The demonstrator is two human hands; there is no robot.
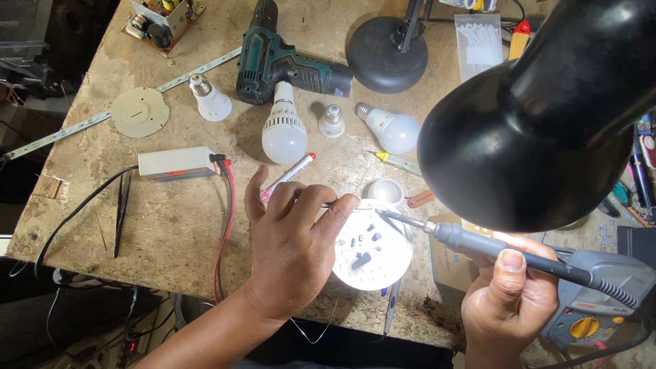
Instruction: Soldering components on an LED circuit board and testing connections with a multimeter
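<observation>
Workbench (171, 225) | right hand (509, 290) grips soldering iron (478, 242) – left hand (294, 239) pinches wire beside disc (372, 253)

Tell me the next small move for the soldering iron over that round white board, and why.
Probably lower the soldering iron tip slightly onto the round white board. The right hand holds the tip at the board's upper edge, near the thin wire in the left hand.

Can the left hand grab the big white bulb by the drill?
Probably yes. The bulb lies just beyond the left hand, with only a pen between, though its fingers already pinch a thin wire.
</observation>
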